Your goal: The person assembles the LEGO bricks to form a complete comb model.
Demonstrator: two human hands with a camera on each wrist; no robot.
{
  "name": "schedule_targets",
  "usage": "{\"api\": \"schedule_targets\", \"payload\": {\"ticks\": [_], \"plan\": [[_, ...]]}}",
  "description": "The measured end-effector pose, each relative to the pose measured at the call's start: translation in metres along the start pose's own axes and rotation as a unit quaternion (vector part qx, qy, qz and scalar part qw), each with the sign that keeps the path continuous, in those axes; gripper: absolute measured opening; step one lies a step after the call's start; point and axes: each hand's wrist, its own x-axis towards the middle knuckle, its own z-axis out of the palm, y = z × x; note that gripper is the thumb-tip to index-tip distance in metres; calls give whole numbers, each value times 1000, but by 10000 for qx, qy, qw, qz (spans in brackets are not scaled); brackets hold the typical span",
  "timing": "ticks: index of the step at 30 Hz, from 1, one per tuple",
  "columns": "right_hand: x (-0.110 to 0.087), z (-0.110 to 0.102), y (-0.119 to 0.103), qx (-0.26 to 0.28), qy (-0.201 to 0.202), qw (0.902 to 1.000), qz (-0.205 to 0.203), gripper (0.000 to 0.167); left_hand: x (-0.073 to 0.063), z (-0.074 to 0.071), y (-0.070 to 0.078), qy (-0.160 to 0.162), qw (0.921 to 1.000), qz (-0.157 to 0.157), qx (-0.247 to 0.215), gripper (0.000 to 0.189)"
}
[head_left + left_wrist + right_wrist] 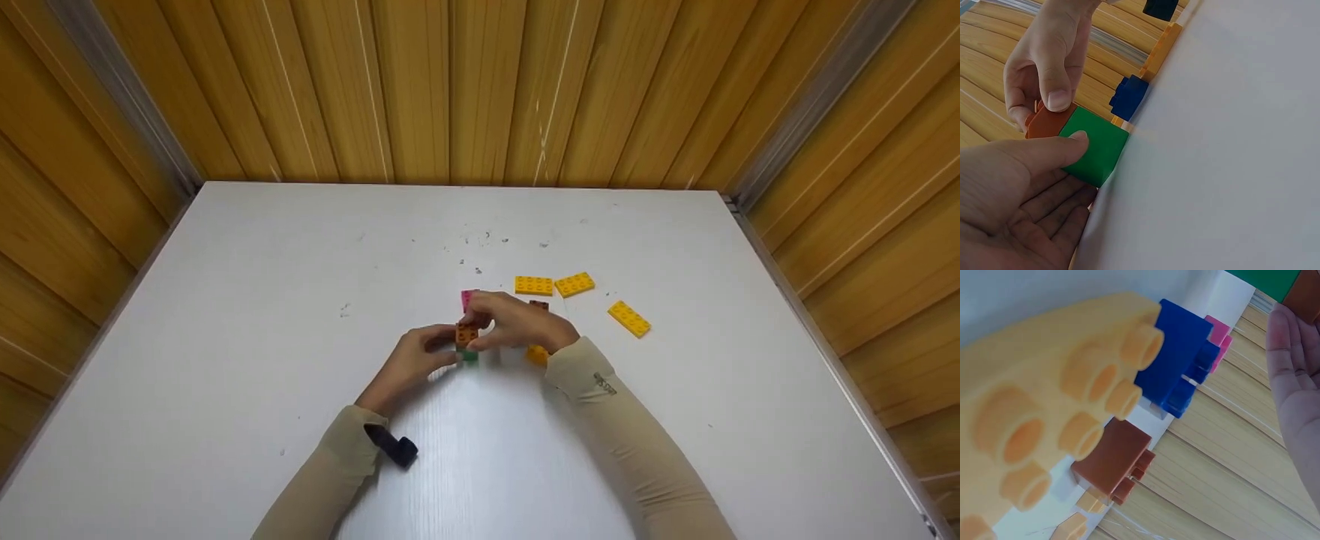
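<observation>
A green toy brick [1098,143] stands on the table, and an orange-brown toy brick [466,332] sits against its top. My left hand [411,356] grips the green brick, its thumb flat on one face and the fingers behind. From above, my right hand [514,319] pinches the orange-brown brick between thumb and fingers. Whether the two bricks are fully joined I cannot tell. Just behind the hands, a pink brick [468,298] is partly covered. A blue brick [1176,354] stands close by in the right wrist view; the right hand hides it in the head view.
Beyond the right hand lie three flat yellow bricks, one at the left [534,285], one in the middle [574,284] and one farther right [628,319]. A brown brick [1112,458] and another yellow brick [537,355] are beside the right wrist. Wood-patterned walls [480,90] border the white table [262,300].
</observation>
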Motion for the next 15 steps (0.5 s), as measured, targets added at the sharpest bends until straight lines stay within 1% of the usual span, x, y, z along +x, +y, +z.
{"api": "schedule_targets", "payload": {"ticks": [3,7,13,15], "plan": [[1,0,-1,-50,10,10000,-1,24,0,-1,1,30,10000,-6,-38,44],[2,0,-1,-42,6,10000,15,25,0,-1,-1,37,9999,91,33,43],[1,-1,-2,16,29,10000,27,26,0,0,0,5,10000,85,-15,42],[1,-2,-2,-12,16,10000,25,26,0,0,-1,3,9999,148,28,42]]}}
